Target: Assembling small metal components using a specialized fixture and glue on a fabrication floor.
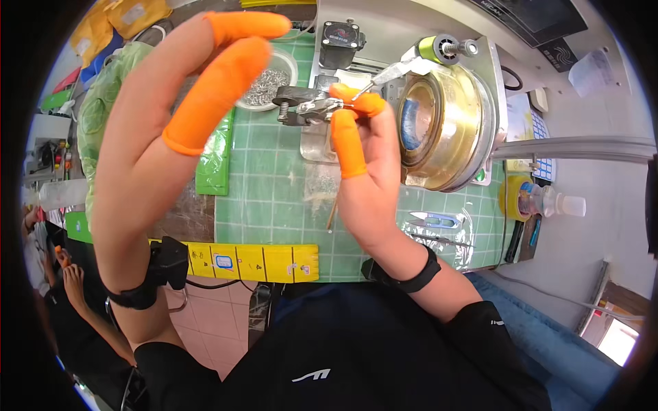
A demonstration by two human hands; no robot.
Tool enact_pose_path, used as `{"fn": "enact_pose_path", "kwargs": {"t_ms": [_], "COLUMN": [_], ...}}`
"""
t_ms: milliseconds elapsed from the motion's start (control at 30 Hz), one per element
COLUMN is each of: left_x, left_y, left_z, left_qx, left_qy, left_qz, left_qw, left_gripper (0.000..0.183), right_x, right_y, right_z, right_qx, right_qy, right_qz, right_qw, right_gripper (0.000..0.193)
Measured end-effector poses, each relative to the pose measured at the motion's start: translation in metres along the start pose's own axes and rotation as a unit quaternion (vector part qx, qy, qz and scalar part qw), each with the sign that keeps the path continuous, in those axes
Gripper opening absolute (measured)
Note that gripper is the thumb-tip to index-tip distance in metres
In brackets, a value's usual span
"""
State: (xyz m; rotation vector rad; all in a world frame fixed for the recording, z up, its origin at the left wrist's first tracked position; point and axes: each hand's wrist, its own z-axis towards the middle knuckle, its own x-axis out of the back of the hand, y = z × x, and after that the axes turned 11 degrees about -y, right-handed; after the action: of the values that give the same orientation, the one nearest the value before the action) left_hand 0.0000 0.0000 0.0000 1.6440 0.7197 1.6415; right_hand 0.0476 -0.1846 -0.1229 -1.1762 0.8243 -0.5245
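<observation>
Bench view, largest items first. A green gridded mat underlies the work; a gold drum stands just R of the R hand. The L hand, w/ orange finger cots, is raised, fingers bent, tips parted, nothing visible betw. them. The R hand, also in cots, closes thumb & fingertip about the end of a small silvery piece at the dark clamp fixture; the piece's exact form is too fine to resolve here.

Hazards (judged): a low sweep of the L hand could tip the bowl of small metal bits and scatter them; smooth cots could let the piece slip, or drag it askew in the fixture; the thin rod, pointing toward the R fingertips, could prick or snag a cot if the hand shifts.

Markings, by size: pale lettering on the dark panel, upper R; small printed stickers, one blue, along the yellow strip; a pale emblem w/ characters on the black motor-like box; a white logo on the dark shirt, no legible text.
</observation>
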Motion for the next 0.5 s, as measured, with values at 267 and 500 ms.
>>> {"fn": "enact_pose_path", "kwargs": {"t_ms": [267,500], "left_x": [-0.010,-0.044], "left_y": [0.022,-0.003], "left_z": [0.064,0.101], "left_qx": [0.009,-0.157], "left_qy": [-0.154,-0.119], "left_qz": [0.051,-0.142], "left_qw": [0.987,0.970], "left_gripper": [0.047,0.029], "right_x": [0.004,-0.002], "right_y": [0.010,0.005], "right_z": [-0.001,0.011], "right_qx": [0.065,0.011], "right_qy": [0.037,0.069], "right_qz": [0.016,0.052], "right_qw": [0.997,0.996], "right_gripper": [0.015,0.017]}}
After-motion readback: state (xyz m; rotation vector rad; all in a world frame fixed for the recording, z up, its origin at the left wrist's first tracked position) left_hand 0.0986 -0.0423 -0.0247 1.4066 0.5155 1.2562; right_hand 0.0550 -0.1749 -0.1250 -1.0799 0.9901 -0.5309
